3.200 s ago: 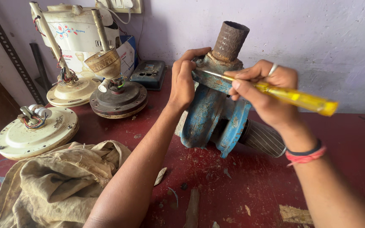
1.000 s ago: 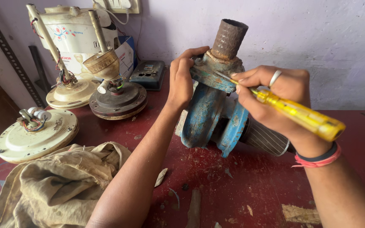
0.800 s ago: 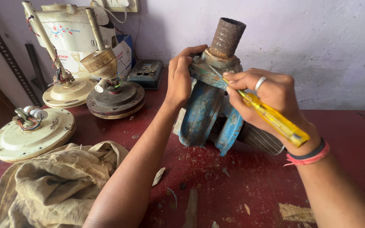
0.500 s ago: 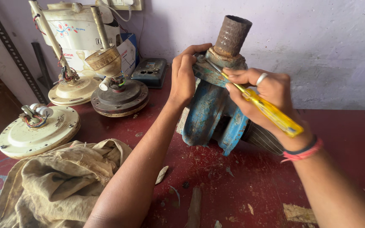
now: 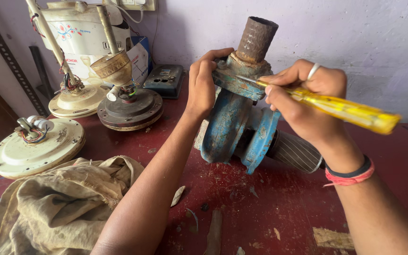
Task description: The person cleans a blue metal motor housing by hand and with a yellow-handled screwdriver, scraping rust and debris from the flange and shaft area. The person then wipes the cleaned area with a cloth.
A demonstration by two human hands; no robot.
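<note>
A worn blue water pump (image 5: 234, 125) with a rusty outlet pipe (image 5: 256, 39) stands on the red table (image 5: 270, 208). My left hand (image 5: 202, 85) grips the left side of the pump's top flange. My right hand (image 5: 308, 101) holds a yellow-handled screwdriver (image 5: 345, 109). Its metal tip rests on the flange just below the pipe. A ribbed grey motor body (image 5: 294, 151) sticks out behind the pump, partly hidden by my right wrist.
Three ceiling fan motors stand at the left: a cream one (image 5: 34, 146), a dark one (image 5: 129, 106) and another cream one (image 5: 75, 99). A crumpled beige cloth (image 5: 57, 203) lies front left. A dark switch box (image 5: 166, 80) sits by the wall. Small debris lies on the table.
My right hand has turned the screwdriver, swinging its handle from low right up to nearly level. The tip stays at the flange. My left hand keeps its grip on the pump.
</note>
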